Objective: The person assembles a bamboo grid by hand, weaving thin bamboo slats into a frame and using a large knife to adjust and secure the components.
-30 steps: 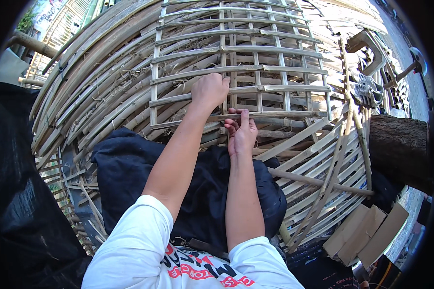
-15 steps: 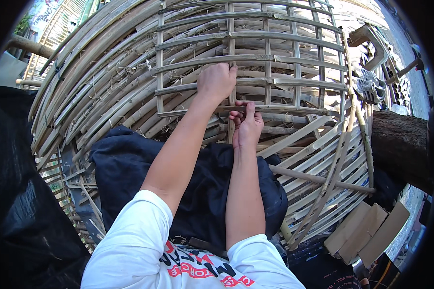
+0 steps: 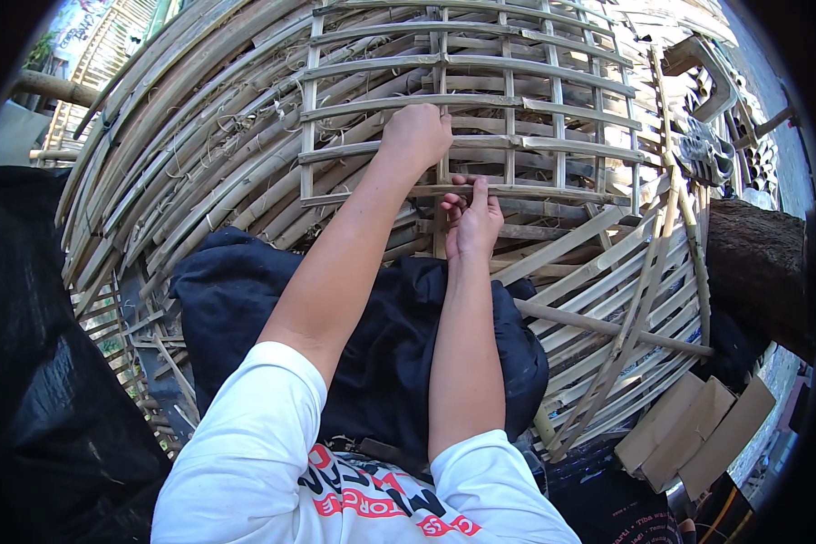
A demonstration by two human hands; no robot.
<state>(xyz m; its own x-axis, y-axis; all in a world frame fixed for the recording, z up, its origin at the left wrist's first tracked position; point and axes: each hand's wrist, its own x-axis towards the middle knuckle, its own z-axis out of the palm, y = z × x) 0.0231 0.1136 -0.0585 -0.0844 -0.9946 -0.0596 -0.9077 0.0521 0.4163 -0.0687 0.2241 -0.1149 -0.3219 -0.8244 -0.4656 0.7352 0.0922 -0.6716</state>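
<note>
A bamboo lattice (image 3: 544, 142) of crossed split slats lies over a big pile of bamboo strips in front of me. My left hand (image 3: 417, 136) is closed in a fist, back of the hand up, at the lattice's middle upright slat; its fingers are mostly hidden. Just below and to the right, my right hand (image 3: 473, 219) has its palm turned up. Its thumb and curled fingers close around the lattice's near edge slat (image 3: 372, 193). Black cloth (image 3: 372, 335) is bunched beneath my forearms.
Stacked curved bamboo strips (image 3: 172, 154) fill the left and back. At right are slanted bamboo slats (image 3: 635, 299), a metal clamp-like frame (image 3: 712, 77), a dark log (image 3: 757, 267) and cardboard pieces (image 3: 698, 431). A black sheet (image 3: 54, 344) hangs at far left.
Both hands and the lattice sit slightly higher in the picture, and the whole view has shifted a little. Each hand keeps about the same place on the lattice.
</note>
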